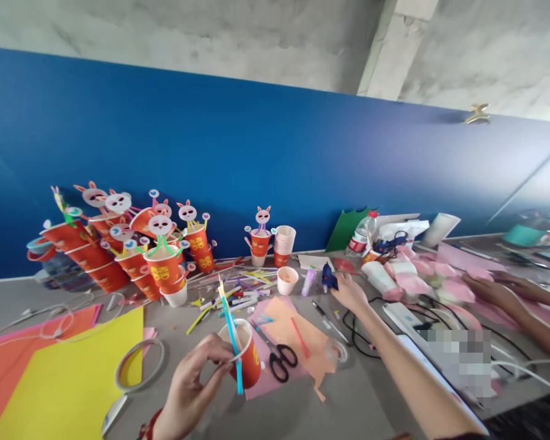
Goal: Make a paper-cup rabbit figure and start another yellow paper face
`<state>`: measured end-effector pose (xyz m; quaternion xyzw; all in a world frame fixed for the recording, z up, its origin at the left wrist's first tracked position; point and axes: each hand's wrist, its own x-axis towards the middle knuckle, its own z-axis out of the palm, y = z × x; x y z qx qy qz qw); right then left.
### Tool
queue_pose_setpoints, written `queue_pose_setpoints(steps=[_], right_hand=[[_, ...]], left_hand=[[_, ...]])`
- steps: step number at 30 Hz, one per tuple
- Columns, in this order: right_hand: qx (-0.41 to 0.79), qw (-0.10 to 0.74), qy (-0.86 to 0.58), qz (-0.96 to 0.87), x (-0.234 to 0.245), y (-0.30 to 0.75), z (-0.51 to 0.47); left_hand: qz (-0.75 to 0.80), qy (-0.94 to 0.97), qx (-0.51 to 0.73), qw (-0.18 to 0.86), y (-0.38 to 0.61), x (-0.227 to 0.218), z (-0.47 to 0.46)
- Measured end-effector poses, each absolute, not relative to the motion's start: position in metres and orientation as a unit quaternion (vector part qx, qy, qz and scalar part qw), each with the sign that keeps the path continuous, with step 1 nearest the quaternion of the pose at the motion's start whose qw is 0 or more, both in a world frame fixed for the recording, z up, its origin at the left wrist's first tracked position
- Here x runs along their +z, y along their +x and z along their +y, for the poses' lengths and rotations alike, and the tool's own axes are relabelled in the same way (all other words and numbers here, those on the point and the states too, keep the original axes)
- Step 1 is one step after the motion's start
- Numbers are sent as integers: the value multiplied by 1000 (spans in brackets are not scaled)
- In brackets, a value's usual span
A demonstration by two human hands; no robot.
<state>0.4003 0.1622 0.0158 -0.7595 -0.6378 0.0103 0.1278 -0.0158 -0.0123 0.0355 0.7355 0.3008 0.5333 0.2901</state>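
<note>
My left hand (pixel 199 373) is closed on the rim of a red paper cup (pixel 252 366). A light-blue strip (pixel 230 321) crosses the cup's rim, part of it hanging down the outside. Farther right, my right hand (pixel 349 294) reaches out with its fingers round the near side of a dark-blue glue gun (pixel 329 278); the fingertips are partly hidden. A purple glue stick (pixel 308 283) stands just left of it. Between my hands lie black-handled scissors (pixel 282 360), orange paper (pixel 293 330) and a clear tape roll (pixel 337 352).
Cups with rabbit faces (pixel 162 263) crowd the left back, and a cup stack (pixel 284 244) stands mid-back. Yellow paper (pixel 73 373) covers the left front. Markers (pixel 242 293) lie scattered. A bottle (pixel 360 235), cables and pink-white rolls are right, near another person's hands (pixel 495 290).
</note>
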Motion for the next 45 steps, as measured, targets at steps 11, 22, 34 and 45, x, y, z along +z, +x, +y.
queue_pose_setpoints(steps=[11, 22, 34, 45], right_hand=[[4, 99, -740, -665, 22, 405, 181], [77, 392, -373, -838, 79, 278, 39], [173, 400, -237, -868, 65, 207, 25], [176, 427, -225, -858, 57, 210, 25]], left_hand=[[281, 742, 545, 270, -14, 36, -9], [287, 721, 552, 305, -10, 45, -12], [305, 743, 525, 281, -10, 47, -13], [291, 780, 493, 254, -7, 47, -12]])
